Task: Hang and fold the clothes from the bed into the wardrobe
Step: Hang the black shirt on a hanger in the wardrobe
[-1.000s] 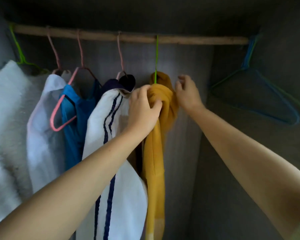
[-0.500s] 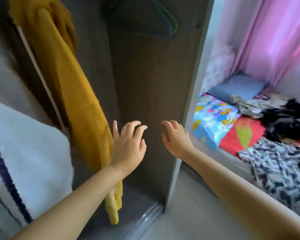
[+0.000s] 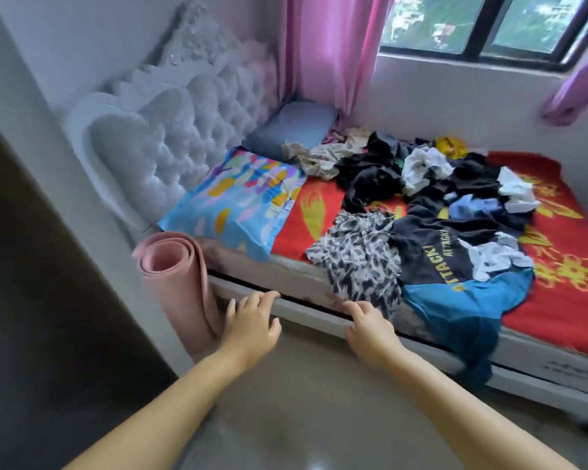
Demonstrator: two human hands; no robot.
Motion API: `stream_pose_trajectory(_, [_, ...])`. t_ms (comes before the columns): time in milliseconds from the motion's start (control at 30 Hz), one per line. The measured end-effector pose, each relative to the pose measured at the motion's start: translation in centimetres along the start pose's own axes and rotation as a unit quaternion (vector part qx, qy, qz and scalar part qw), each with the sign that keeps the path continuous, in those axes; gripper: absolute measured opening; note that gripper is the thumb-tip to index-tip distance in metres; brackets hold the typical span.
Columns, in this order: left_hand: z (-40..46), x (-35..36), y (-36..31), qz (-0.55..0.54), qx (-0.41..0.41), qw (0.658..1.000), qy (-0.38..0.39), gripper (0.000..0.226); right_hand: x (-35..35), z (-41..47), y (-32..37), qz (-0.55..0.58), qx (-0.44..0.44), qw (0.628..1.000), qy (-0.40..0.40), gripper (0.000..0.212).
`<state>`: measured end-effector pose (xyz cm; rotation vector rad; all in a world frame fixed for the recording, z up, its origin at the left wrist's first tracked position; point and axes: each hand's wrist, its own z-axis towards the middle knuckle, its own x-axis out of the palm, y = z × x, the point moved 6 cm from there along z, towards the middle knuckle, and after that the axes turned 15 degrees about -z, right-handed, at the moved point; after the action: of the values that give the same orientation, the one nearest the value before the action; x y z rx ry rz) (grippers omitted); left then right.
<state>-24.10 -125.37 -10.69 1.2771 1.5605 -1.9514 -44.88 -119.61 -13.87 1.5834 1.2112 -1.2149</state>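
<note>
A heap of clothes (image 3: 431, 184) lies across the bed's red sheet (image 3: 557, 293). Nearest me are a black-and-white patterned garment (image 3: 360, 259) and a navy and blue shirt with yellow lettering (image 3: 455, 273), both draping over the bed's edge. Black, white and yellow pieces lie further back. My left hand (image 3: 252, 325) and my right hand (image 3: 370, 329) reach out side by side in front of the bed frame, fingers relaxed, holding nothing. The wardrobe's dark side panel (image 3: 31, 300) fills the left edge.
A rolled pink mat (image 3: 180, 283) stands against the bed's corner, just left of my left hand. A colourful pillow (image 3: 235, 201) and a blue pillow (image 3: 292, 127) lie by the tufted headboard (image 3: 184, 123). Pink curtains (image 3: 326, 49) hang by the window (image 3: 489, 25). Bare floor (image 3: 319, 418) lies below.
I have turned from the wardrobe to the bed. My hands let go of the hung yellow garment and now hover empty near the bed frame.
</note>
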Motion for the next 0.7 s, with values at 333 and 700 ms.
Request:
stream_pose_trajectory(333, [13.1, 14.1, -12.7, -0.067, 0.045, 0.985, 0.152, 0.046, 0.7, 4.3, -18.9, 0.034, 0.121, 0.991, 0.038, 0.044])
stream_pose_trajectory(700, [32.6, 19.5, -10.0, -0.065, 0.019, 0.976, 0.207, 0.044, 2.2, 20.0, -25.3, 0.081, 0.175, 0.977, 0.092, 0.044])
